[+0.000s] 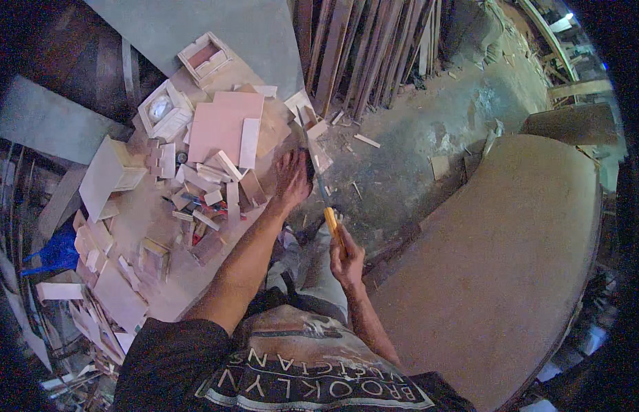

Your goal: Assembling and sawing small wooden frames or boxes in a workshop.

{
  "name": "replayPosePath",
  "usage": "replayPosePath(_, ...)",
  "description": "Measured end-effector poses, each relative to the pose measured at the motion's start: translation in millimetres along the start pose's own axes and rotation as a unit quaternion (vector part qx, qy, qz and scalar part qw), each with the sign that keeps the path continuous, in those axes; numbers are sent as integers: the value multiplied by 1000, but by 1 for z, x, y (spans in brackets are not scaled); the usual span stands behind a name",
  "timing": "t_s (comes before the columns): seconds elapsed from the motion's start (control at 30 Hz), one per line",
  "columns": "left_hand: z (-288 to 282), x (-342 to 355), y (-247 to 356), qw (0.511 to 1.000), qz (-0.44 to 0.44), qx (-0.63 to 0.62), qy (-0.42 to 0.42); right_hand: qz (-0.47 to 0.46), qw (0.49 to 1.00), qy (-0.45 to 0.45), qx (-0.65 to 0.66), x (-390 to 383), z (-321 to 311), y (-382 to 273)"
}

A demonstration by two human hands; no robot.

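My right hand (347,258) is closed round the yellow handle (332,221) of a long hand tool. Its thin, straight grey blade (321,187) points away from me, past the right edge of the worktable; whether it is a saw or a file I cannot tell. On that same edge rests my left hand (292,177), palm down with fingers apart, just left of the blade. Whatever lies beneath the palm is hidden. Small pale wood pieces (316,129) lie near the blade's far end.
The worktable (169,292) carries a flat pinkish board (216,127), a rectangular wooden frame box (203,58), another box (163,110) with something whitish inside, and several offcuts (213,198). Long planks (367,55) lean beyond. A large curved brown panel (498,268) stands at the right.
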State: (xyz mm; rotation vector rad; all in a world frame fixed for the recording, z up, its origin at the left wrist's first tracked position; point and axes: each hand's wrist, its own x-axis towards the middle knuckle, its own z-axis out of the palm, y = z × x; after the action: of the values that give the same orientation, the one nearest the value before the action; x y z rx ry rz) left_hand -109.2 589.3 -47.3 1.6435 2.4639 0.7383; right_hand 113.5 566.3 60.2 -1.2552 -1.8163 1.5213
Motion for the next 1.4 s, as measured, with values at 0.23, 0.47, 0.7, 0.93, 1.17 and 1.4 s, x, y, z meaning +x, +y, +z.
replayPosePath(0.23, 13, -3, -6, 1000, 12, 13, 18, 11, 992, -15, -126, 7, 6, -9)
replayPosePath(0.47, -7, 3, 3, 1000, -18, 12, -15, -95, 992, 10, -82, 13, -1, -18)
replayPosePath(0.7, -4, -1, 2, 998, -13, 64, -11, -110, 992, 3, -55, 20, 2, -8)
replayPosePath(0.93, -11, -4, 5, 994, 37, 71, 71, -45, 997, -44, -35, 10, -4, 1)
replayPosePath(1.17, -16, -1, 8, 999, -6, 36, -26, -72, 996, 49, 11, -52, -75, 5)
replayPosePath(1.4, -27, -13, 6, 992, -64, -107, 18, -108, 983, -100, -109, 6, -111, -77)
